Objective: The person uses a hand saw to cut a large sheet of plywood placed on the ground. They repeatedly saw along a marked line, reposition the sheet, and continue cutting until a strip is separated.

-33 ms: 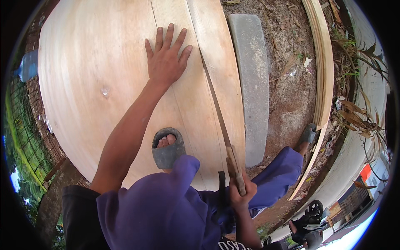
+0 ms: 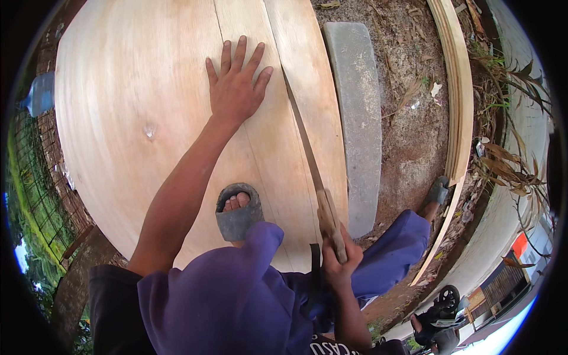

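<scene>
My left hand [image 2: 238, 89] lies flat with spread fingers on a large pale plywood sheet [image 2: 118, 165]. In my right hand [image 2: 343, 263] is the wooden handle of a handsaw [image 2: 332, 231], the fingers wrapped round it. The long narrow blade slants up and left, set in a cut line that runs lengthwise near the sheet's right edge. Left of the blade, a thin drawn line follows about the same direction. My sandalled foot [image 2: 238, 208] presses on the sheet between my two hands.
A grey concrete block [image 2: 358, 124] lies along the sheet's right edge. Farther right are bare soil, long timber strips [image 2: 458, 106] and my other foot [image 2: 436, 190]. Dry plants [image 2: 526, 171] edge the right side; a blue plastic container [image 2: 40, 94] stands at left. A motorbike [image 2: 447, 307] is at lower right.
My right hand and the saw have shifted slightly forward, away from my body. My left hand and foot stay in place on the plywood.
</scene>
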`<action>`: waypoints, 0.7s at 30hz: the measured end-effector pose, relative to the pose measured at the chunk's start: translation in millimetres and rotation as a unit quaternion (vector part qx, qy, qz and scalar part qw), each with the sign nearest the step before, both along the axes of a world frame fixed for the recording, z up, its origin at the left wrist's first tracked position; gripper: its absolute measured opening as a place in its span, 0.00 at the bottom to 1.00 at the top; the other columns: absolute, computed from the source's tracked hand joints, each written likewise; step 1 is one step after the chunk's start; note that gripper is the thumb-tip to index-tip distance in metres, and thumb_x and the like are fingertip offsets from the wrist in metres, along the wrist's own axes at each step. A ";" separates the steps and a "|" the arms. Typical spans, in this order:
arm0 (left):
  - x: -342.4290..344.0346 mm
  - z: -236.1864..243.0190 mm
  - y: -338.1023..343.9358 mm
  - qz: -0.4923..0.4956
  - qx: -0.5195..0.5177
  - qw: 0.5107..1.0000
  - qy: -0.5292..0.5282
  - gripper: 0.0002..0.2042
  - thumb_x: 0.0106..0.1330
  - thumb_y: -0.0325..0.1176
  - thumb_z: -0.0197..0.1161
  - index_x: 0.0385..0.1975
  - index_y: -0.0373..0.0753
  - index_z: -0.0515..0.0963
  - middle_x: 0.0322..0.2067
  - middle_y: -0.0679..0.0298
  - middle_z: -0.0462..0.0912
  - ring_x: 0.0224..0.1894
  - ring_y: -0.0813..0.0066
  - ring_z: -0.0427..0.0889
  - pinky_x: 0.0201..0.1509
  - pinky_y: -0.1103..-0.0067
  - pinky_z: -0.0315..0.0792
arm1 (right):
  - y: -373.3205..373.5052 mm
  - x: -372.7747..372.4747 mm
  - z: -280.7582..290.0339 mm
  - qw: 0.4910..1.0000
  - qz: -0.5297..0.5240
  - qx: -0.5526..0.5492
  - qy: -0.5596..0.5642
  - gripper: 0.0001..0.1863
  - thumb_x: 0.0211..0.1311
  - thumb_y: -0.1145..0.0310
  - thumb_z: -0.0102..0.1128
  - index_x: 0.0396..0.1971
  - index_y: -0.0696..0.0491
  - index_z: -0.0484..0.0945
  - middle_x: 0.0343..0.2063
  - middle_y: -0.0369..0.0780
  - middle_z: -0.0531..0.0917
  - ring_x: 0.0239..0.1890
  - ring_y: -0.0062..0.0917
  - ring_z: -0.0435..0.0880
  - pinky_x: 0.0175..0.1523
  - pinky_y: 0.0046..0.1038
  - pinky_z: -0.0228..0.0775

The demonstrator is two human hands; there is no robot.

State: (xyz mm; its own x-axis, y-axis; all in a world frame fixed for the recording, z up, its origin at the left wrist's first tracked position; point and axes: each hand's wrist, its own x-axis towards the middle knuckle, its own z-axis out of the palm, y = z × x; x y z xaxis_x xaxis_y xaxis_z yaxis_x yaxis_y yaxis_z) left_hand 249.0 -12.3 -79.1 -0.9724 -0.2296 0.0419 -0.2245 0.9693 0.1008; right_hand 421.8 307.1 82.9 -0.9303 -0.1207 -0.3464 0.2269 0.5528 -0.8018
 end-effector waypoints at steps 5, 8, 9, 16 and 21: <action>4.3 -2.2 -4.9 0.001 0.001 1.000 -0.003 0.27 0.78 0.57 0.48 0.75 0.60 0.64 0.78 0.63 0.57 0.81 0.54 0.50 0.80 0.44 0.41 | -73.4 -77.9 -69.1 0.998 -0.012 -0.061 0.016 0.27 0.57 0.80 0.62 0.60 0.63 0.78 0.19 0.39 0.78 0.18 0.16 0.75 0.26 0.24 0.68; -0.1 -6.9 -8.0 0.005 0.001 1.000 0.009 0.27 0.78 0.57 0.48 0.75 0.60 0.64 0.78 0.64 0.57 0.81 0.54 0.50 0.80 0.45 0.41 | -42.0 -42.3 -25.8 0.999 -0.023 -0.014 -0.029 0.27 0.55 0.81 0.62 0.59 0.63 0.80 0.20 0.41 0.80 0.18 0.18 0.78 0.27 0.23 0.71; -3.6 -7.1 -5.1 0.006 0.005 1.000 0.010 0.28 0.79 0.57 0.48 0.76 0.60 0.64 0.78 0.64 0.56 0.81 0.54 0.50 0.80 0.45 0.41 | -14.6 -16.3 -8.1 1.000 -0.004 0.007 0.008 0.27 0.54 0.81 0.62 0.58 0.63 0.80 0.21 0.42 0.82 0.19 0.19 0.81 0.29 0.22 0.73; -5.4 -5.6 -1.3 -0.001 -0.004 1.000 -0.008 0.28 0.79 0.57 0.46 0.76 0.61 0.63 0.79 0.64 0.55 0.81 0.54 0.48 0.81 0.45 0.40 | -30.1 -33.1 -34.5 1.000 -0.003 -0.001 0.008 0.27 0.55 0.82 0.61 0.59 0.63 0.80 0.18 0.40 0.79 0.18 0.18 0.78 0.27 0.24 0.71; -3.4 -5.1 -6.5 0.003 0.004 1.000 0.000 0.28 0.79 0.57 0.46 0.76 0.60 0.63 0.79 0.64 0.54 0.81 0.54 0.49 0.80 0.45 0.40 | -78.1 -88.9 -68.7 0.997 -0.019 -0.069 0.017 0.26 0.58 0.81 0.61 0.60 0.63 0.79 0.16 0.38 0.75 0.18 0.14 0.71 0.24 0.25 0.66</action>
State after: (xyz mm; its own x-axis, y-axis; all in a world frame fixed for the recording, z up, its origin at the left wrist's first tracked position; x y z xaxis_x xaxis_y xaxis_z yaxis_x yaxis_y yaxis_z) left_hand 245.6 -18.8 -84.2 -0.9708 -0.2363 0.0401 -0.2309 0.9670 0.1079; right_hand 332.9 229.0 14.2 -0.9459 -0.1297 -0.2975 0.2174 0.4273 -0.8776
